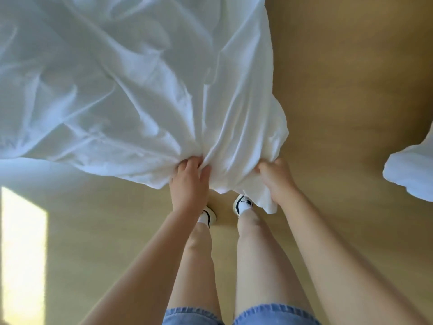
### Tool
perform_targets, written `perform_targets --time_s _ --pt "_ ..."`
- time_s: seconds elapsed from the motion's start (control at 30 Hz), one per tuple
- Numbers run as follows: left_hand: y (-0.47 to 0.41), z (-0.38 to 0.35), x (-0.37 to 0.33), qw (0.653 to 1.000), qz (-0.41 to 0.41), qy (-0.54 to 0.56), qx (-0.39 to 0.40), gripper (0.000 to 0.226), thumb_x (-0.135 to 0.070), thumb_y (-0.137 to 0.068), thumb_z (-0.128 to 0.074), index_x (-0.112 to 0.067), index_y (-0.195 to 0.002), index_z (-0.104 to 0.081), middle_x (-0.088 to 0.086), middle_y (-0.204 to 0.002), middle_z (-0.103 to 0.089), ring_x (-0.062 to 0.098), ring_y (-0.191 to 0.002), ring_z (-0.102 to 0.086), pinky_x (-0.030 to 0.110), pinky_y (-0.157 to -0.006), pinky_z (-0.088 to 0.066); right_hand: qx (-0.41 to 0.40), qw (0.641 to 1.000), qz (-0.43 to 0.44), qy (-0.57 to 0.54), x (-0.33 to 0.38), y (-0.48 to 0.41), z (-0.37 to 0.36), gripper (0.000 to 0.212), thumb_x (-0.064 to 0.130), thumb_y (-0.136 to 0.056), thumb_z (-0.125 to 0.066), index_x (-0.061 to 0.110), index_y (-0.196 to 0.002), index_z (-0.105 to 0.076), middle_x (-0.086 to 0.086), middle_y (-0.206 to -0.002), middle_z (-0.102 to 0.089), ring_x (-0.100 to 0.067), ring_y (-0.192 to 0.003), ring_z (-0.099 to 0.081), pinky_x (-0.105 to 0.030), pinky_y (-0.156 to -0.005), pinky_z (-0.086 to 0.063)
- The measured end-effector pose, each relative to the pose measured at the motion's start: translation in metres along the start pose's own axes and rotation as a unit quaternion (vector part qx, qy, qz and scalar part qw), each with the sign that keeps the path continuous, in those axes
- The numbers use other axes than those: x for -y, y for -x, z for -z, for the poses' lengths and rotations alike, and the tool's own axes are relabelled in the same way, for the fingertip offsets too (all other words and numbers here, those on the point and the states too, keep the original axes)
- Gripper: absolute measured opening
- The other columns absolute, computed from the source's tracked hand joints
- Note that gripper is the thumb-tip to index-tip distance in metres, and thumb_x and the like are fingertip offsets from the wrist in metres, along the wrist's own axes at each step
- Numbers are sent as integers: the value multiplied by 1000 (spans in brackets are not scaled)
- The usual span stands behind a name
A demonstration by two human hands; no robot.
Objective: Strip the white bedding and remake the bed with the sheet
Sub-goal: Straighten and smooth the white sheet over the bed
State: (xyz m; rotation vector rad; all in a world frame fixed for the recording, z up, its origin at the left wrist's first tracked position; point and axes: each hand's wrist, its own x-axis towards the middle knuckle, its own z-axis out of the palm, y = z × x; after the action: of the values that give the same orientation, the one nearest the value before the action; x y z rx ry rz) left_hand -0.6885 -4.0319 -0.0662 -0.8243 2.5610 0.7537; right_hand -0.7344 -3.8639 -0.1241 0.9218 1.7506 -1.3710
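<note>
While left hand point(189, 184), right hand point(276, 181) clutch sheet point(140, 90) | white bundle point(412, 170) at right

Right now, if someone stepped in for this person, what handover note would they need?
Left hand: grips a bunched edge of the white sheet.
Right hand: grips the same edge, a little apart from the left.
The sheet is held up and billows ahead and to the left over the floor. A corner hangs near the shoes.
A second white bundle shows at the right edge.
Done: the sheet is in hand.
Left: no bed is in view, so stripping cannot be confirmed. The sheet is not yet laid.
</note>
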Motion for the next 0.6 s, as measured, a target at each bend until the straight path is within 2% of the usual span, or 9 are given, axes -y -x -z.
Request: perform_targets --time_s 0.1,0.17,0.23,0.3,0.33,0.4,0.5,0.53,0.6 --pt "-1 9 -2 999 -46 6 -9 14 -19 -97 -45 -6 -100 -49 6 -82 -56 34 -80 -51 36 -63 -32 -72 996 23 -46 -6 2 8 15 5 -71 -47 17 -72 -56 6 -62 -57 -9 -55 -55 -12 -41 -39" --pt "4 24 6 999 -42 21 -2 11 -19 -98 -42 -11 -91 -38 -3 -64 -47 25 -59 -42 33 -52 -22 -91 996 9 -24 -6 -3 8 18 0 -76 -45 12 -82 -56 -1 -73 -60 -21 -72 -57 -19 -54 -46" --pt "2 46 21 999 -34 11 -3 15 -22 -97 -45 -14 -88 -37 -6 -64 -46 23 -60 -42 32 -53 -22 -91 995 -19 32 0 -11 -2 29 3 -78 -47 11 -105 -56 -10 -103 -62 -30 -96 -59 -38 -78 -51" --pt "-5 67 38 1000 -28 0 1 13 -28 -94 -52 -16 -90 -48 -4 -77 -56 22 -74 -53 31 -65 -37 -136 973 -8 185 16 -8 -18 52 6 -80 -52 7 -131 -42 -16 -131 -47 -36 -118 -46 -45 -93 -41" --pt "-11 77 46 1000 -23 1 -10 14 -31 -92 -55 -17 -93 -53 -5 -86 -59 18 -81 -57 30 -70 -41 -172 955 47 238 24 -2 -28 63 6 -79 -53 6 -138 -34 -18 -135 -41 -37 -122 -39 -44 -96 -36" --pt "-27 96 56 997 1 17 -75 27 -39 -87 -59 -18 -103 -54 -8 -97 -56 12 -87 -56 29 -74 -41 -206 923 217 243 43 18 -53 73 2 -74 -56 1 -142 -31 -21 -136 -40 -39 -121 -38 -43 -96 -31" --pt "-70 119 73 969 169 106 -146 59 -57 -79 -62 -9 -112 -54 3 -99 -57 21 -91 -57 33 -75 -43 -86 893 365 247 74 51 -108 58 14 -81 -64 -1 -133 -42 -20 -127 -45 -38 -115 -41 -45 -94 -36" --pt "-86 128 76 946 233 182 -133 59 -60 -78 -60 -6 -103 -58 9 -90 -60 25 -88 -59 36 -72 -44 -57 886 369 274 84 58 -128 55 25 -83 -66 0 -128 -46 -18 -123 -47 -36 -114 -42 -45 -91 -37" --pt "-110 141 80 909 268 305 -94 43 -51 -87 -55 -11 -69 -58 6 -64 -57 24 -67 -56 33 -64 -40 -67 864 360 345 106 65 -166 53 44 -84 -65 3 -116 -52 -14 -115 -51 -34 -110 -45 -42 -84 -36"
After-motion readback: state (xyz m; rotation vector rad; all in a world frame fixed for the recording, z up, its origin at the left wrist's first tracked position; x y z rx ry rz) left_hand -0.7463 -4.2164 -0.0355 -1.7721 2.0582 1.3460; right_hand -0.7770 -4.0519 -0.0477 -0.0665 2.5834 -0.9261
